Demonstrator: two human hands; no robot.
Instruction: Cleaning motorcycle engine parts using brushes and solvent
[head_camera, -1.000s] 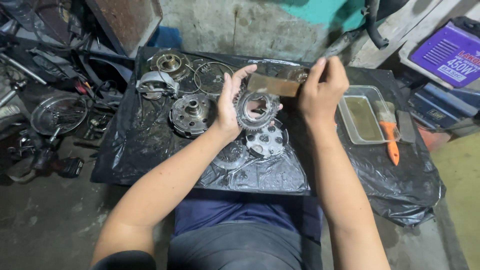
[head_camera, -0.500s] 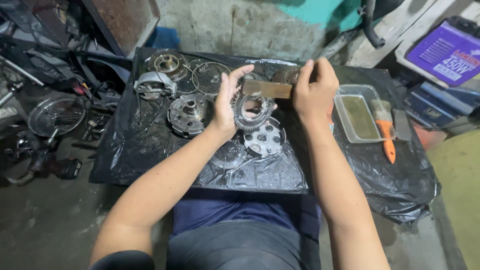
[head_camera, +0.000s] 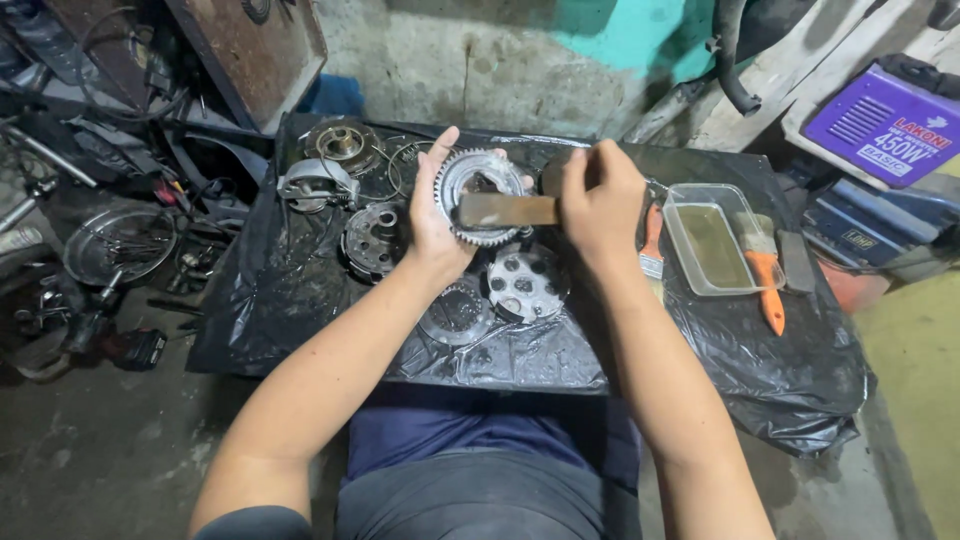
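My left hand (head_camera: 432, 215) holds a round toothed metal gear housing (head_camera: 478, 178) up above a low table covered in black plastic sheet (head_camera: 300, 300). My right hand (head_camera: 598, 205) grips a flat brownish file-like tool (head_camera: 505, 210) that lies across the face of the gear housing. Under the hands lie a perforated round plate (head_camera: 528, 283) and a ringed disc (head_camera: 455, 312). A dark hub part (head_camera: 372, 240) sits just left of my left wrist.
A clear plastic tray of murky liquid (head_camera: 710, 245) with an orange-handled brush (head_camera: 765, 275) stands to the right. More round metal parts (head_camera: 340, 145) lie at the back left. A wire dish (head_camera: 118, 245) and clutter lie on the floor at left, a purple box (head_camera: 885, 120) at upper right.
Both hands have lifted the gear housing and the flat tool higher and closer to the camera; the tool now lies across the housing's face.
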